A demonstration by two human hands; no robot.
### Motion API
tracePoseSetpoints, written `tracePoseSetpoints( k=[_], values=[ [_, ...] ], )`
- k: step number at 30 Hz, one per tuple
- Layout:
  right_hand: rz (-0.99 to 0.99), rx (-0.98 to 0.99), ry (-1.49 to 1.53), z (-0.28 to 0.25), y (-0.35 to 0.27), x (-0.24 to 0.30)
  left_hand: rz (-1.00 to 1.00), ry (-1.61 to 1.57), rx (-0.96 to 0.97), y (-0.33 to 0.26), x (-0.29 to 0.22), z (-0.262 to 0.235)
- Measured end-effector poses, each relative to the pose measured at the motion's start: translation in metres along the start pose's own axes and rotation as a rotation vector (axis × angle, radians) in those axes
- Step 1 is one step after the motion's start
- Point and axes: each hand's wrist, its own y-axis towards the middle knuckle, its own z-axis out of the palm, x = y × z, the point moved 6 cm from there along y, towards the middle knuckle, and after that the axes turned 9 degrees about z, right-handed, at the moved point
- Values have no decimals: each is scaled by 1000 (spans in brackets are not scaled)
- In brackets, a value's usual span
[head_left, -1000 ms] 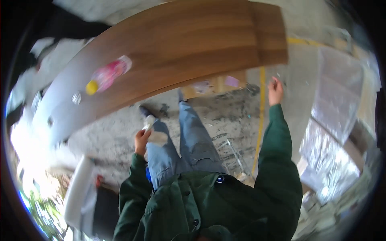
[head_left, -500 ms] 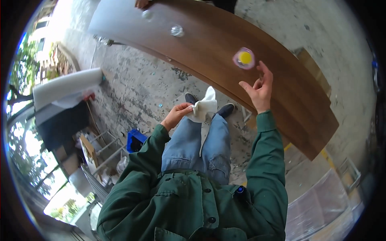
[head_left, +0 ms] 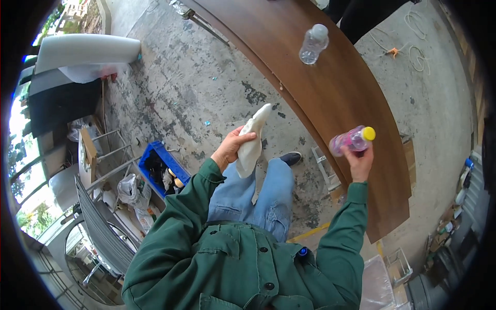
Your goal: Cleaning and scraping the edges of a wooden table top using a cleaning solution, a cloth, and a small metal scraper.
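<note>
My left hand pinches a white cloth, which hangs bunched in front of my legs. On the right, my right hand is closed around a clear plastic bottle with pinkish contents or label and a yellow cap. The bottle is tilted over the brown wooden board, its cap end toward the right. Farther along the same board stands another clear bottle with a whitish cap, out of reach of both hands.
A blue crate with assorted items sits on the floor to my left, beside a metal frame. A white foam roll lies at the far left. Another person's dark-clothed legs show beyond the board. A rope lies on the concrete floor.
My right hand, open near the yellow-capped bottle before, now grips it. My view has turned, so the board appears shifted. The cloth stays in my left hand.
</note>
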Motion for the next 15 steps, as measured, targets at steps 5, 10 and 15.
tracePoseSetpoints(
  k=[5, 10, 15],
  values=[
    [158, 221, -21, 83, -42, 12, 22, -43, 29, 5, -34, -11],
    [72, 344, -361, 155, -61, 48, 138, -50, 143, 23, -48, -13],
    [188, 413, -415, 184, -59, 64, 60, -182, 148, 26, -55, -3]
  ],
)
